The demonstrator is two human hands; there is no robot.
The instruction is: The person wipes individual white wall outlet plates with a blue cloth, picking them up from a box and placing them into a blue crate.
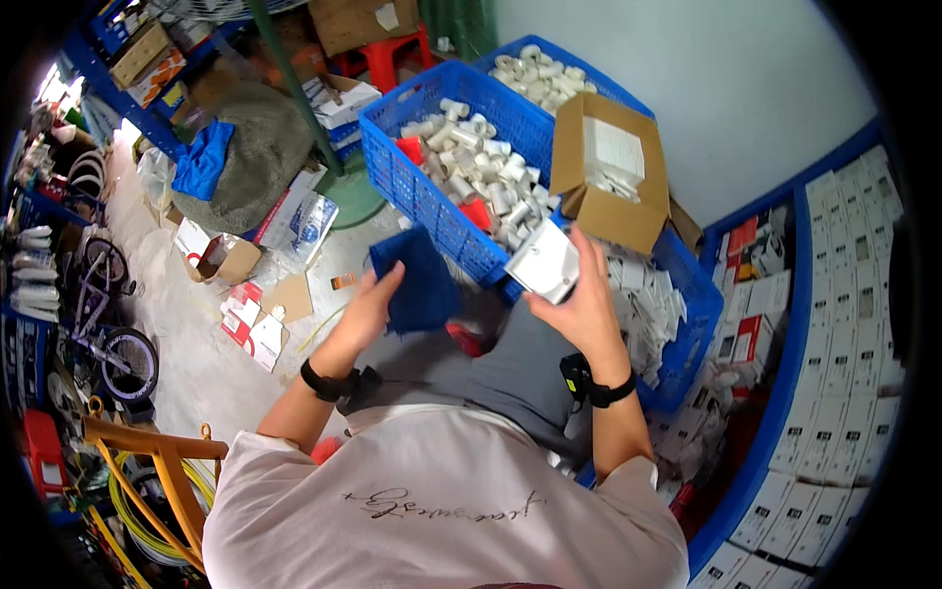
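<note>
My left hand (pixel 365 312) is closed on a folded dark blue cloth (pixel 422 282), held in front of my lap. In my right hand (pixel 589 306) is a white square plastic box (pixel 546 263), gripped by its edges between thumb and fingers. The cloth and the white box are apart. Just beyond the hands stands a blue plastic crate (pixel 432 201) of white pipe fittings (pixel 478 162). An open cardboard box (pixel 610 222) with white pieces and a paper sheet inside is beyond my right hand.
Behind is another blue crate (pixel 613 86) of fittings. At right, a blue crate (pixel 699 329) holds flat white pieces, near shelves of white boxes (pixel 834 324). A green post (pixel 294 83), torn cartons (pixel 224 257), a purple bicycle (pixel 93 319) and an orange frame (pixel 167 447) stand left.
</note>
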